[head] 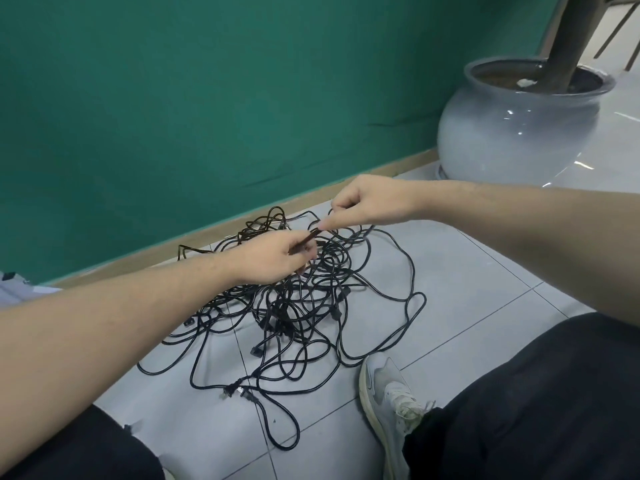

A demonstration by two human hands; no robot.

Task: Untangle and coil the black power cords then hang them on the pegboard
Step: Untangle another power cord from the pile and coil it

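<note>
While both hands pinch one cord (306,239), left hand (268,259), right hand (363,202), strand slanting up-right above tangled cords (294,306)

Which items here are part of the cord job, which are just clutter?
Job:
cords, tangled on the floor
left hand, pinching a strand
right hand, pinching a strand
plugs

Clutter:
pot
shoe
green wall

No pegboard in view.

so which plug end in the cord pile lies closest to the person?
The pronged black plug pair at the near edge of the black power cord tangle, left of the grey sneaker. Other connectors sit deeper in the pile, nearer the hands.
</note>
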